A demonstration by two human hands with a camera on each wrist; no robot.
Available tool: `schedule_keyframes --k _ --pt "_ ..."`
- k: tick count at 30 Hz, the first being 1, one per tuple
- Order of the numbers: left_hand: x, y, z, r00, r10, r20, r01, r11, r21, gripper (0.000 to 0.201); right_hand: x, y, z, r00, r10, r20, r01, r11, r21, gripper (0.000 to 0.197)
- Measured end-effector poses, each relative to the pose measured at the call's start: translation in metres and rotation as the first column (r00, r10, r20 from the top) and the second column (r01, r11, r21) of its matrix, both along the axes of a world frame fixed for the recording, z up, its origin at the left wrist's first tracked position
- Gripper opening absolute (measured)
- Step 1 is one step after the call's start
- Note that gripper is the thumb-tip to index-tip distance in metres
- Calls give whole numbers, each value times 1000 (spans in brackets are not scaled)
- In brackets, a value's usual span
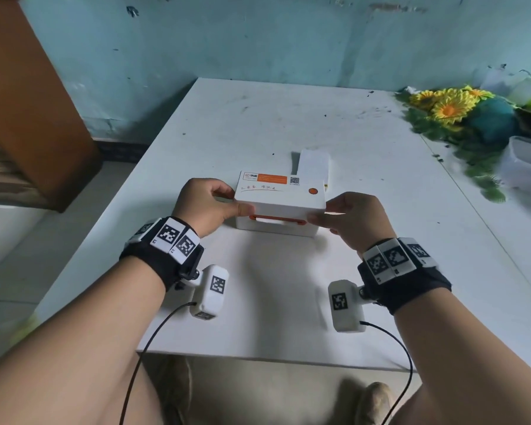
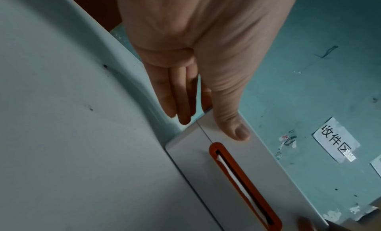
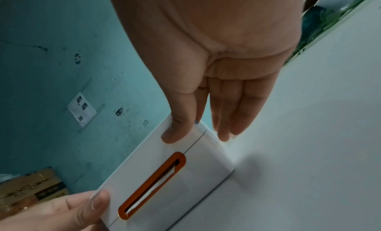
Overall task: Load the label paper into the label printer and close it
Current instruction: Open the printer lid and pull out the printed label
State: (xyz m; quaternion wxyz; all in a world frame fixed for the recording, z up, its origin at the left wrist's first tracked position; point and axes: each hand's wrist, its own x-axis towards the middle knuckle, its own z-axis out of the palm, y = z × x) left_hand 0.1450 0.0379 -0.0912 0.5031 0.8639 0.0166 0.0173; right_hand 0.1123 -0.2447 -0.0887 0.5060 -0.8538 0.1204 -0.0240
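Observation:
The white label printer (image 1: 279,200) stands mid-table with its lid down; an orange-rimmed slot (image 1: 278,220) on its front shows a strip of white paper. A stack of white label paper (image 1: 314,165) sticks up behind it. My left hand (image 1: 232,200) pinches the lid's front left corner, thumb (image 2: 233,125) flat on the lid's front, fingers down the side. At the front right corner my right hand (image 1: 322,210) pinches the lid the same way, thumb (image 3: 179,128) just above the seam. In the wrist views the slot (image 2: 243,182) and the paper in it (image 3: 152,190) are plain.
The white table (image 1: 258,286) has scuff marks. Artificial sunflowers and green leaves (image 1: 451,108) lie at its far right, beside a clear plastic container (image 1: 528,164). A brown cabinet (image 1: 28,102) stands to the left, and a teal wall runs behind.

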Motion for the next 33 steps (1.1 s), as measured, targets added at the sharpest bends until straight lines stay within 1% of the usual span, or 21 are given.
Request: schedule_keyframes --k 5,8,10,12,13,15,19,20,22,23,24,26,28,30,32,33 --pt "-3 0 2 1000 -11 -6 11 999 31 22 -2 4 0 1000 -2 20 1 1000 20 33" --pt "-2 4 0 1000 -17 -1 17 999 35 33 -5 5 3 999 23 49 -23 1000 2 32" --pt "-1 8 -1 998 -56 -14 56 998 32 48 -5 4 3 998 38 39 -39 999 3 32" --pt "-1 13 -1 994 -104 -41 105 994 33 66 -5 4 3 998 63 13 -64 998 30 33" --pt "0 15 0 990 -129 -49 131 991 31 72 -4 4 3 997 76 1 -76 996 48 34" --pt "0 19 1 987 -151 -55 153 988 28 76 -3 5 3 996 86 -22 -83 991 106 37" --pt "-1 22 2 985 -163 -50 165 986 40 75 -3 7 4 996 91 -22 -82 960 266 34" --pt "-2 21 2 984 -170 -47 172 983 57 71 -4 8 5 996 91 -17 -82 948 307 33" --pt "0 19 0 984 -177 -32 179 981 73 55 -6 10 8 996 83 -14 -73 935 348 30" --pt "1 18 -1 984 -174 -26 175 981 80 48 -7 11 8 997 74 -9 -66 935 348 29" --pt "3 19 -3 985 -169 -18 170 982 84 47 -7 13 9 998 68 -1 -64 939 339 29" --pt "3 17 -1 989 -150 -7 150 987 54 55 -8 15 11 997 73 -2 -69 948 309 30" --pt "0 15 4 992 -119 -32 119 993 -10 66 -9 17 15 995 92 -31 -79 955 288 33" --pt "-1 12 7 993 -109 -53 107 993 -45 69 -11 19 17 993 99 -68 -76 959 274 39" --pt "0 8 4 993 -109 -45 107 993 -49 67 -13 22 19 992 90 -92 -64 966 252 46" --pt "1 7 3 995 -98 -29 98 995 -18 60 -14 25 21 992 79 -97 -54 969 240 49"
